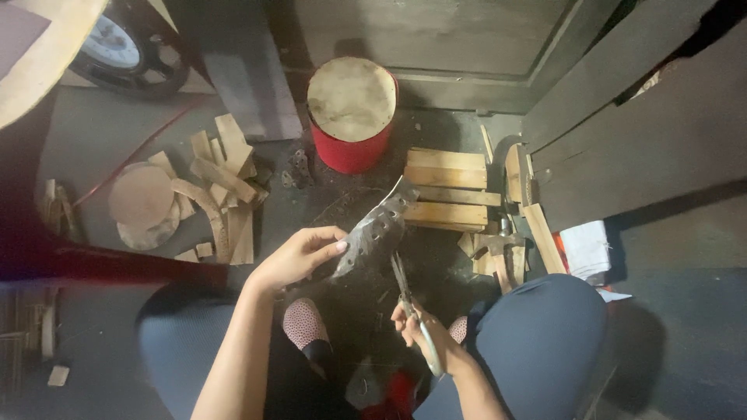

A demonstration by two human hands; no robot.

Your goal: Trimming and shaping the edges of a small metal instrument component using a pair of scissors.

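Left hand (299,257) closed on near end of dark curved perforated leather strip (373,229), long axis slanting far-right. Right hand (420,330) gripped metal scissors (408,299), blades pointing far, tips just beneath strip.

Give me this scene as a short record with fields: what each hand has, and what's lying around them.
Left hand: holds a grey perforated strip by its lower end
Right hand: grips scissors, blades pointing up toward the strip
Behind the strip: red drum with pale skin top, upright on the floor
Right of the strip: stacked wooden slats
Left side: loose wood offcuts and round discs
Posture: seated, knees apart, looking down
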